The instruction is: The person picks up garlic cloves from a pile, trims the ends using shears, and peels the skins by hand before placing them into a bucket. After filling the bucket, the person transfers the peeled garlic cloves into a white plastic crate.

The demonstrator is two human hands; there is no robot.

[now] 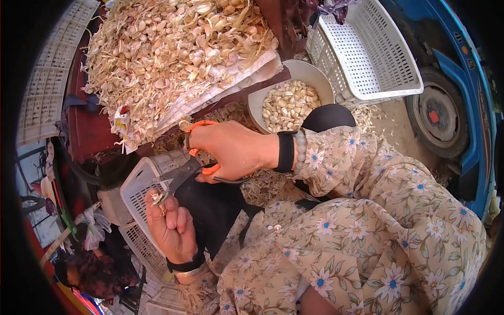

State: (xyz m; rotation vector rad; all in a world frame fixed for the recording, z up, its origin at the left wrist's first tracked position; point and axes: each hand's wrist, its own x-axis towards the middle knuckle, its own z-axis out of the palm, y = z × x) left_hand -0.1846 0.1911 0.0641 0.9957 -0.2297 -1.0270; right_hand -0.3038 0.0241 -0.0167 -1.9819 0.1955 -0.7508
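Note:
Orange-handled scissors [185,174] are gripped in my right hand [236,148], fingers through the handle loops. Their blades are parted and slant down to the left, with the tips right at my left fingertips. My left hand [172,231], palm up with fingers curled, pinches a small garlic piece [157,198] with papery skin, partly hidden by the fingers and blade. Beyond my hands a large heap of garlic cloves [173,58] and dry skins lies on white sacking [257,73]. A pale bowl [326,86] behind my right wrist holds peeled-looking cloves [291,107].
A white perforated crate [388,50] stands at the upper right, near a blue vehicle's wheel [438,113]. Another white crate [140,184] sits beyond my left hand. Garlic skins [268,188] litter the ground between my knees. Further crate panels [47,79] line the left.

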